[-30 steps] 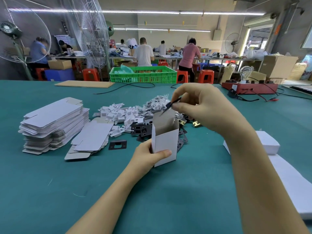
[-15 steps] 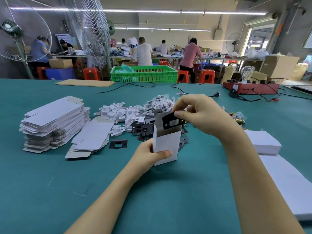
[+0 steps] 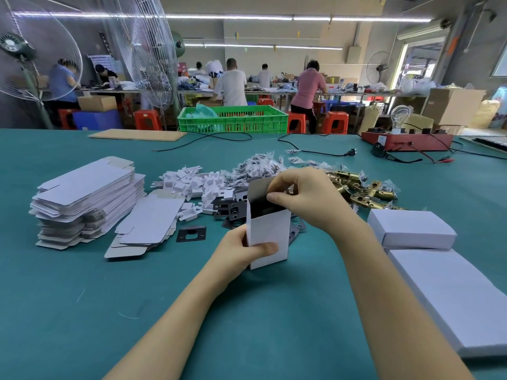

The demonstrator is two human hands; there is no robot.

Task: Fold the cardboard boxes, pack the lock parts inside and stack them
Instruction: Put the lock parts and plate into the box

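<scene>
Box held upright at mid-desk, both hands on it

Cardboard box [image 3: 267,237], white outside and grey inside, stands upright on the green desk [image 3: 82,311] with its top open and its rear flap raised. The left hand [image 3: 242,249] grips its lower part, thumb across the front face and fingers curled behind. The right hand [image 3: 304,196] is over the opening, fingers bent and pinched together at the box's top edge; whether they hold a part I cannot tell, though something dark shows inside the mouth. Just behind the box lie black metal plates [image 3: 233,211], one separate black plate [image 3: 191,233] to its left, white plastic pieces [image 3: 197,185] and bagged screws [image 3: 258,165] beyond. Brass latches [image 3: 359,187] lie heaped to the right. Flat box blanks [image 3: 87,193] are stacked at far left, with a few loose blanks [image 3: 148,226] beside them. Closed white boxes [image 3: 411,229] sit at right.
</scene>
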